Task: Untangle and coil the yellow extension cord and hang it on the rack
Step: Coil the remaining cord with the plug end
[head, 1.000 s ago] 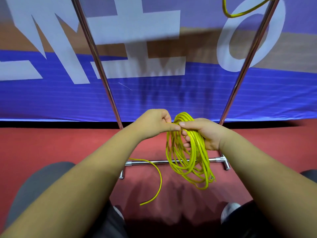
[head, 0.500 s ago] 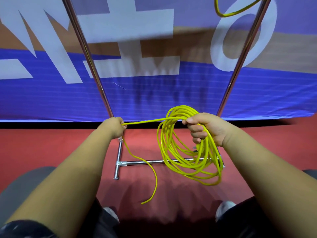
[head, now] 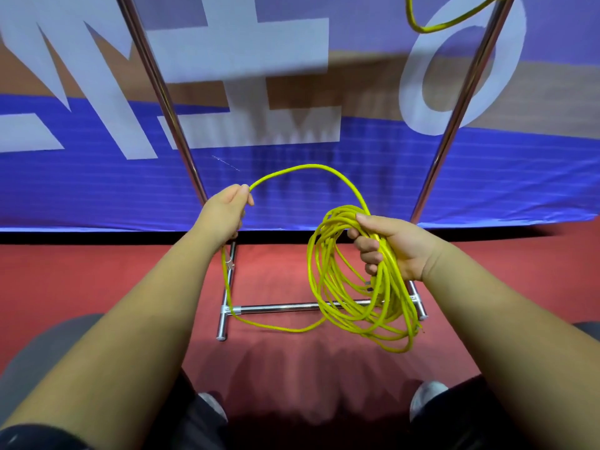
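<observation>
My right hand (head: pixel 394 246) grips the top of a hanging coil of yellow extension cord (head: pixel 354 293), whose several loops dangle in front of the rack's foot. From the coil one strand arches up and left to my left hand (head: pixel 227 211), which pinches it. Below that hand the loose tail drops and curves right along the floor, under the coil. The metal rack (head: pixel 276 308) stands before me, its two slanted poles rising out of view.
Another yellow cord loop (head: pixel 435 26) hangs by the right pole at the top edge. A blue banner (head: pixel 324 177) with large white letters stands behind the rack. The floor (head: pixel 97 274) is red. My shoes (head: pixel 425 397) show at the bottom.
My left hand has risen and swung right, so the strand that ran straight to the coil now arches in a loop. The loose tail has swung right along the floor.
</observation>
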Motion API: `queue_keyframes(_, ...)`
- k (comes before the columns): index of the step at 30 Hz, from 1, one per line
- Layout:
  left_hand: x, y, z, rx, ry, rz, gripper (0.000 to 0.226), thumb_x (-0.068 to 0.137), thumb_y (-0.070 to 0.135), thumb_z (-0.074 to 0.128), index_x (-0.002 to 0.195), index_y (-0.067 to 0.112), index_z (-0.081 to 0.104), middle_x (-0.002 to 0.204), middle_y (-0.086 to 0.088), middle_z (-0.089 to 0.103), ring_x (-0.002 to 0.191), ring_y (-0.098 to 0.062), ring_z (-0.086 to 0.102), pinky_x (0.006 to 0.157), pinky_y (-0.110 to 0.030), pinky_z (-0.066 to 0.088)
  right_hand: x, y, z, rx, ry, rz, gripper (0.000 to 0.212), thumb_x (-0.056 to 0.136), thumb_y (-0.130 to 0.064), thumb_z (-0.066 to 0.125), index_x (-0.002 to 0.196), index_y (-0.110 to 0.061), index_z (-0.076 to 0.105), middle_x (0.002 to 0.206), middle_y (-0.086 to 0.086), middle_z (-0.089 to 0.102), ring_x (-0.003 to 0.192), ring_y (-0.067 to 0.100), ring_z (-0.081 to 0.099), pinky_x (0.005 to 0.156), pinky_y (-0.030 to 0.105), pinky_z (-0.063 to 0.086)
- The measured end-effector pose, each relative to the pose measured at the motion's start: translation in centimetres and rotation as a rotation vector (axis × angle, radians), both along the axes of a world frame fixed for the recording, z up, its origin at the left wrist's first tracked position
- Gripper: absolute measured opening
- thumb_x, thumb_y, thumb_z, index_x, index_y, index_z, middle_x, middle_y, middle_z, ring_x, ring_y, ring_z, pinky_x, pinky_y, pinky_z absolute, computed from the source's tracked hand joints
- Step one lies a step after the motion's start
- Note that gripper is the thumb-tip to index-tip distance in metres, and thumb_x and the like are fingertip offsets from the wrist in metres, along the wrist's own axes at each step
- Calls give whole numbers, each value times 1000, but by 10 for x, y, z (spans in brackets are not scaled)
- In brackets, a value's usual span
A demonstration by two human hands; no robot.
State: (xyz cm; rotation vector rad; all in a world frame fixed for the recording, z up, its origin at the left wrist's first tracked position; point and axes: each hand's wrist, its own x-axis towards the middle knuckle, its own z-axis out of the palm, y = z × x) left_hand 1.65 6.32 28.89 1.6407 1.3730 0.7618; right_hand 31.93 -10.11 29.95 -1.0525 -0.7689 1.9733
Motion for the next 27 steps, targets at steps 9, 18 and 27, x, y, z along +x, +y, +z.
queue_keyframes(9,-5,-1,5,188,163,-77,39,98,58,54,87,26,74,64,1,40,57,-17,38,61,-33,36,-6,5,5,-69,-20,-285,39,88,-60,68,84,-23,58,54,-10,39,40,3,38,46,22,42)
queue_keyframes(18,-26,10,-35,132,598,-259,21,98,41,67,90,24,58,85,-4,69,79,-26,64,73,-39,51,5,5,8,34,100,-245,12,88,-25,72,80,-24,64,56,-11,38,40,2,38,47,20,40)
queue_keyframes(27,-49,3,-53,-269,755,-55,60,108,51,43,84,2,70,91,-18,75,90,-37,71,75,-37,49,16,8,13,125,223,-448,18,97,-26,63,80,-25,57,58,-11,41,45,2,40,52,21,42)
